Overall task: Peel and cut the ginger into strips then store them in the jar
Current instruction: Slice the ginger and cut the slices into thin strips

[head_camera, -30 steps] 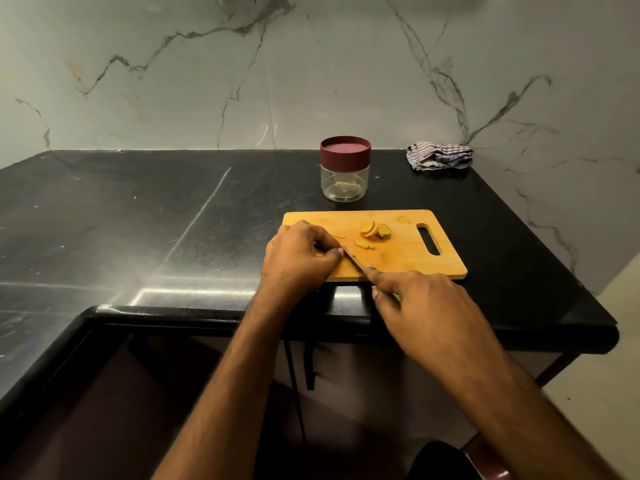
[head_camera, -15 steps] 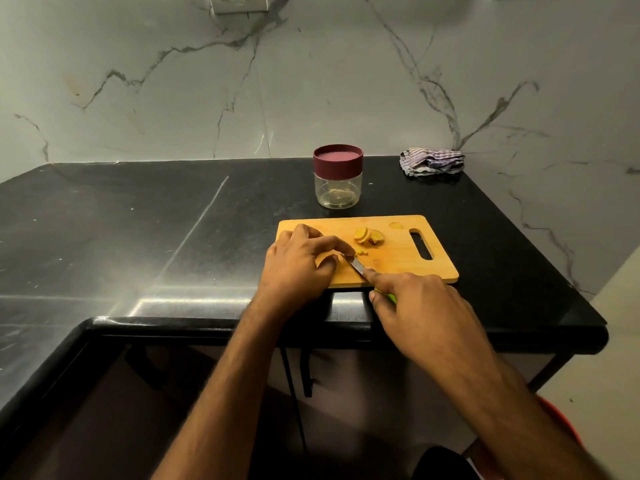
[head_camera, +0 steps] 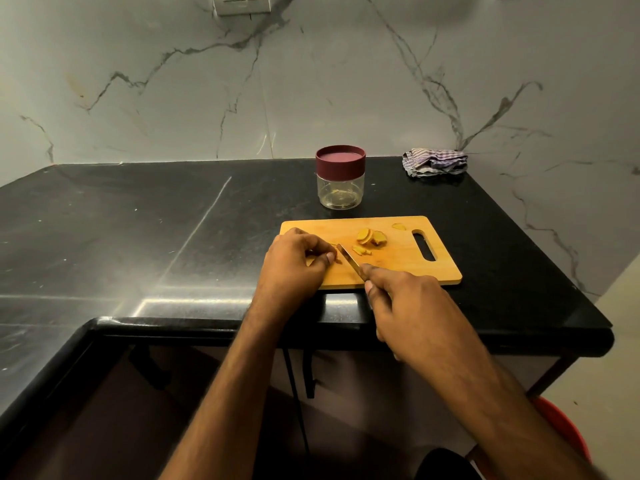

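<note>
A wooden cutting board (head_camera: 398, 268) lies on the black counter near its front edge. My left hand (head_camera: 294, 265) rests on the board's left part, fingertips pinching a small ginger piece (head_camera: 337, 260) that is mostly hidden. My right hand (head_camera: 408, 306) grips a knife (head_camera: 349, 261), the blade angled up-left and touching the board right beside my left fingertips. Ginger slices (head_camera: 370, 237) are piled in the board's middle, with cut bits (head_camera: 362, 251) below them and one slice (head_camera: 398, 226) near the far edge. A clear jar (head_camera: 340, 188) with a maroon lid stands behind the board.
A crumpled striped cloth (head_camera: 434, 162) lies at the counter's back right by the marble wall. The counter's right edge (head_camera: 540, 251) drops to the floor, where a red object (head_camera: 561, 424) shows. A wall socket (head_camera: 242, 3) sits high up.
The view has tilted upward. My left fingers have drawn back a little to the left and the knife blade now shows more fully beside them. The slices and jar have not moved.
</note>
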